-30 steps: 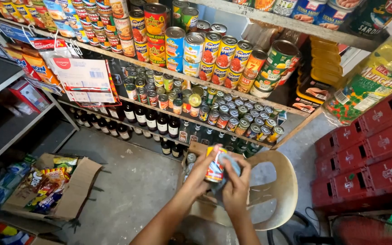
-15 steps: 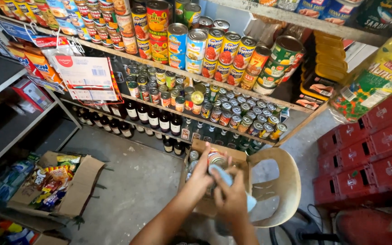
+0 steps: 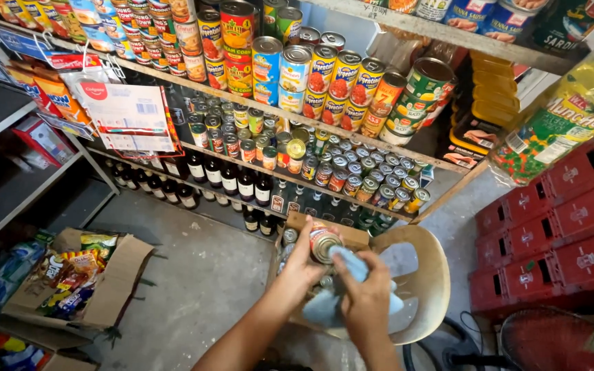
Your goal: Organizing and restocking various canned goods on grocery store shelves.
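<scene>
The left hand (image 3: 309, 264) still gripped the tin can (image 3: 324, 242), tipped lower now, while the right hand (image 3: 366, 299) had pressed the blue cloth (image 3: 349, 264) onto it.

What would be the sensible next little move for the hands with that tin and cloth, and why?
Probably turn the small round metal can slightly in the left hand so the light blue cloth, pressed by the right hand, meets a fresh part. The cloth touches only the can's near side, held over the open cardboard box on the beige plastic chair.
</scene>
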